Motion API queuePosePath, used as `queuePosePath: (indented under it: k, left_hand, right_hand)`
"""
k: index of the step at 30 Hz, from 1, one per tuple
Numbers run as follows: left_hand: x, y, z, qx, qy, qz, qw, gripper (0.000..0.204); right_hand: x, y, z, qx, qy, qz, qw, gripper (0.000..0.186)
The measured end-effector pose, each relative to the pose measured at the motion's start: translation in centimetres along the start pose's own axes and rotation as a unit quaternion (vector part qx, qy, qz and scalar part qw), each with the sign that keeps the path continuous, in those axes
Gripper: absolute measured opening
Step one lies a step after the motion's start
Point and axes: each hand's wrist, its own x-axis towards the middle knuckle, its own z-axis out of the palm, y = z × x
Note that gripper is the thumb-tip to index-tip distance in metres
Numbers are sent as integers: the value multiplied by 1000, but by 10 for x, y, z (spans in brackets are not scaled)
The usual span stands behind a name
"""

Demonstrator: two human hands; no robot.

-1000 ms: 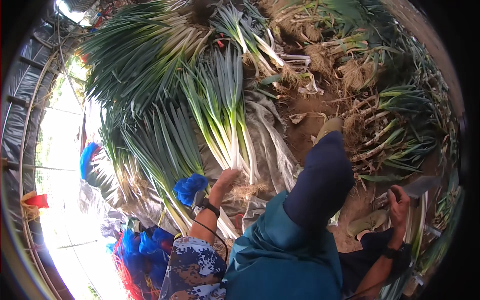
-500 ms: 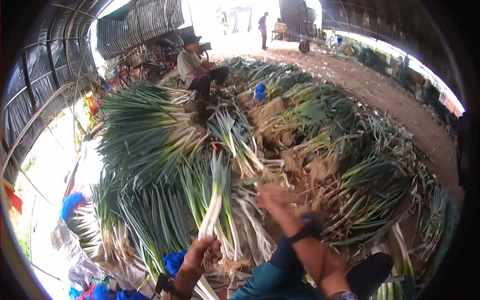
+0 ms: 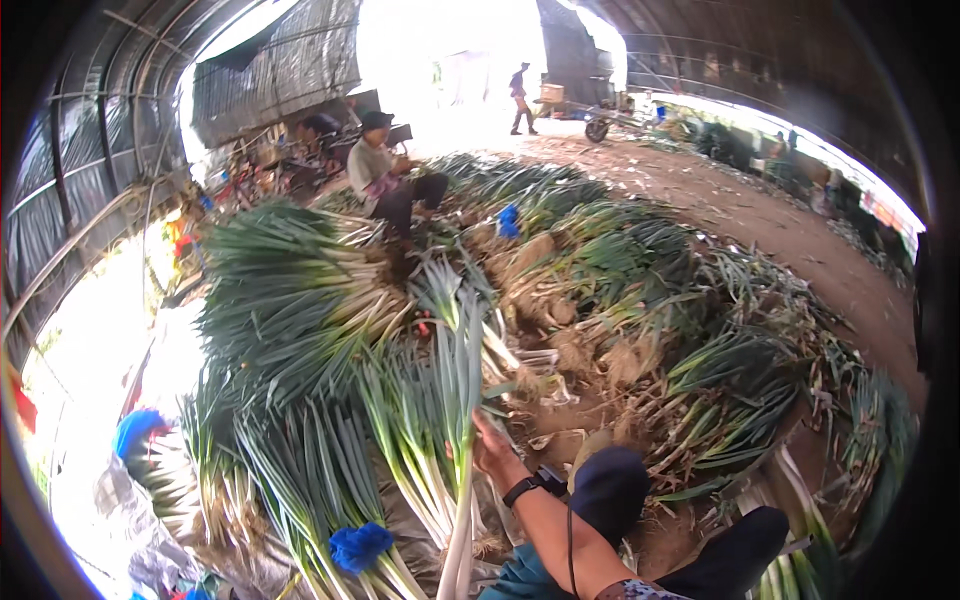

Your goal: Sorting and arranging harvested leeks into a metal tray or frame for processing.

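leeks [image 3: 464, 485] are positioned at 9 o'clock from the right hand [image 3: 491, 450], in contact with its fingers [image 3: 482, 425]. all clock directions are read from this hand. the fingers lie against the right side of the leaves, and one fingertip shows at the opposite edge; the leaves cover the remainder, so how far the fingers close cannot be told. the leeks are steeply inclined: green tops at 12 o'clock, white shafts at 6 o'clock, running to the lower edge of the view. the left hand is outside the view; its fingers cannot be assessed.

a black wristband [image 3: 520, 491] encircles the right wrist. a dark-clothed knee [image 3: 612, 488] is near the wrist, at 4 o'clock.

at 9 o'clock, a loose bunch [image 3: 405, 440] lies just beside the leeks. at 8 o'clock, a blue bundle [image 3: 360, 547] rests on white shafts. at 10 o'clock, a large pile [image 3: 285, 300] lies with its leaves toward the left. between 2 and 3 o'clock, a rooted heap [image 3: 725, 385] lies on the soil.

farther out, a seated person [image 3: 385, 175] is at 11 o'clock. a second person [image 3: 521, 100] is upright, well apart, at 12 o'clock.
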Motion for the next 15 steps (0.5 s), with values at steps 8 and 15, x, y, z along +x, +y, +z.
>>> queuePosePath:
  k: [8,15]
  left_hand:
    - [40,40,-30,144,-182,-16,973,41]
    - [203,103,167,325,-195,85,922,25]
  right_hand:
    - [-130,-192,52,-55,-30,-338,939,32]
    - [-424,-399,27,-201,116,-638,734,54]
